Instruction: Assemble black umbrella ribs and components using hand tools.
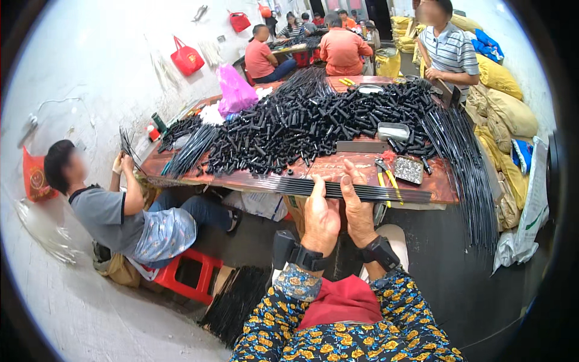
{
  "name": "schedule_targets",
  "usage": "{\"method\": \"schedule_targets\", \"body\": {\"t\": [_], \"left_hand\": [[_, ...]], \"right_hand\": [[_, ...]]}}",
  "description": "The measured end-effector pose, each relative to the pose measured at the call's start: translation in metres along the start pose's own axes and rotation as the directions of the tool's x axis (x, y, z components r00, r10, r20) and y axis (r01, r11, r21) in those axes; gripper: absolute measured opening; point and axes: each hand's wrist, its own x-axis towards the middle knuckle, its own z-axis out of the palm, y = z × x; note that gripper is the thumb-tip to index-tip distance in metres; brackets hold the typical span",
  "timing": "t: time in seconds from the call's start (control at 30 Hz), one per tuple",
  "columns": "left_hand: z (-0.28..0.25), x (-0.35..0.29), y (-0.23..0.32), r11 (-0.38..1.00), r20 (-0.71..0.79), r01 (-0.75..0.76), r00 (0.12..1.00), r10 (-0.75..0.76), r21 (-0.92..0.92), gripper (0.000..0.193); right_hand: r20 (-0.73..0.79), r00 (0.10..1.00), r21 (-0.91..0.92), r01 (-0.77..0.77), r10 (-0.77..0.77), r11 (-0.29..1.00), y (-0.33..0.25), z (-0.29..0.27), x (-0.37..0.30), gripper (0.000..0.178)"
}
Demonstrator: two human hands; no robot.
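A bundle of long thin black rods [265, 183] lies level across my two hands, just off the table's near edge. My left hand [321, 216] and my right hand [357, 208] stand close together around it, palms turned inward, with thumbs and fingers against the rods. The rods stick out far to the left and a shorter way to the right. Beyond my right hand, yellow-handled pliers [389, 178] rest on the table beside a tray of small metal parts [409, 171]. A flat grey metal bar [362, 146] lies behind my hands.
A big heap of short black tubes [289, 117] covers the reddish table [325, 166]. More long black rods [464, 175] hang over its right edge. A co-worker [120, 211] sits on a red stool [192, 277] at left; another person [449, 51] stands at right by stacked sacks [509, 111].
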Motion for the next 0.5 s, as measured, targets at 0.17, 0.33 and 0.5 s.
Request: {"method": "schedule_targets", "body": {"t": [0.17, 0.33, 0.5], "left_hand": [[0.038, -0.024, -0.007, 0.997, 0.155, 0.025, 0.987, -0.036, 0.070, 0.035], [0.046, -0.067, 0.002, 0.887, 0.220, 0.180, 0.930, -0.294, 0.424, 0.035], [0.004, -0.089, 0.050, 0.704, 0.256, -0.084, 0.956, -0.142, 0.705, 0.025]], "right_hand": [[0.014, 0.958, 0.139, -0.287, 0.288, 0.948, -0.041, -0.017, 0.019, 0.020], [0.099, 0.968, -0.111, -0.221, 0.232, 0.969, -0.087, -0.046, 0.061, 0.023], [0.313, 0.887, -0.490, -0.155, 0.339, 0.858, -0.141, -0.061, 0.084, 0.026]]}}
